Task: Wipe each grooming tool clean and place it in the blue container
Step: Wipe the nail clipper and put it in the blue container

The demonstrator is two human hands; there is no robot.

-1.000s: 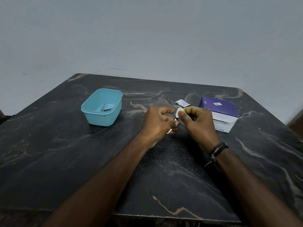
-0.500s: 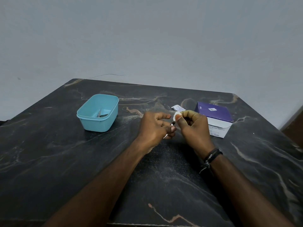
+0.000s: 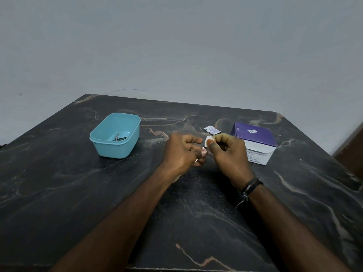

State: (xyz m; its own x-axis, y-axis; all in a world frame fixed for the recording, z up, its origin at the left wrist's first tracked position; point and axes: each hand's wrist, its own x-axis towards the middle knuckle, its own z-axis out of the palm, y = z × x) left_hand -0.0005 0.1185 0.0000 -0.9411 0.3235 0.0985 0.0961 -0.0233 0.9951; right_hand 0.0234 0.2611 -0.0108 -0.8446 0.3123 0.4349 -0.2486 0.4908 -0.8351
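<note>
My left hand (image 3: pixel 181 152) pinches a small metal grooming tool (image 3: pixel 203 148); only a dark tip and a sliver of metal show between the fingers. My right hand (image 3: pixel 225 152) pinches a small white wipe (image 3: pixel 208 141) against the tool's tip. Both hands meet above the middle of the dark marble table (image 3: pixel 78 193). The blue container (image 3: pixel 110 146) stands to the left, apart from my hands, with a pair of small metal scissors (image 3: pixel 117 136) lying inside.
A purple and white swab box (image 3: pixel 253 140) stands just right of my right hand. A torn white wipe sachet (image 3: pixel 211 129) lies behind my hands. A grey wall rises behind the table's far edge.
Both hands stay together on the tool and wipe, with only small finger shifts. The view has tilted up a little, so everything sits lower in the frame.
</note>
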